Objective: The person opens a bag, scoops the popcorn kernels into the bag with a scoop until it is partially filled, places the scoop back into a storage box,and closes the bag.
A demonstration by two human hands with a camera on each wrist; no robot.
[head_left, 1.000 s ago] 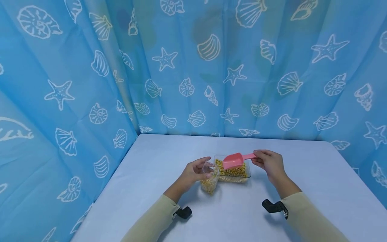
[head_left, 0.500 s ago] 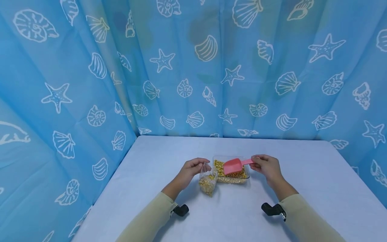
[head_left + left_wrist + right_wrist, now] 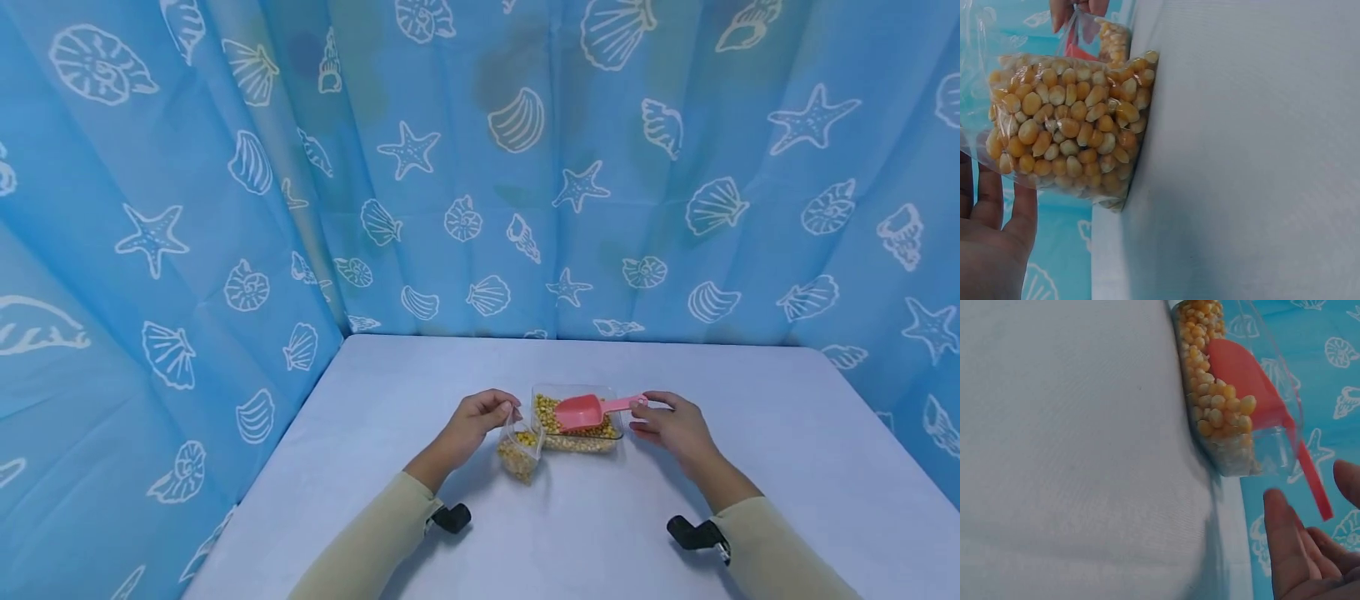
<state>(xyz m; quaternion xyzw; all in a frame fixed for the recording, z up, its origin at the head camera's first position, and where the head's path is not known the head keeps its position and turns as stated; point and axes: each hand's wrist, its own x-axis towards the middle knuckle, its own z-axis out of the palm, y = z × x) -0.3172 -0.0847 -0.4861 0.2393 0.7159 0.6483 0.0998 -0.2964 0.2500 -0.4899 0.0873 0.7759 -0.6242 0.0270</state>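
Note:
My left hand [image 3: 468,429] pinches the top of a clear plastic bag [image 3: 517,457] partly filled with corn kernels [image 3: 1066,125]. The bag hangs upright just left of a clear rectangular container [image 3: 581,450], its bottom at or near the tabletop. Inside the container, a pink scoop [image 3: 581,412] lies on more kernels [image 3: 1210,406], its handle sticking out over the right rim. Beside that handle, my right hand [image 3: 678,425] has its fingers spread apart. In the right wrist view a gap shows between the handle [image 3: 1316,484] and the fingers [image 3: 1285,537].
A white cloth covers the table [image 3: 420,367]. Behind it and along the left side hangs a blue curtain [image 3: 450,208] printed with white shells and starfish. Both wrists carry black camera mounts [image 3: 693,533].
The scoop has come down from above the container onto the kernels, and my right hand has let go of its handle. My left fingers have closed from the bag's spread mouth to its top.

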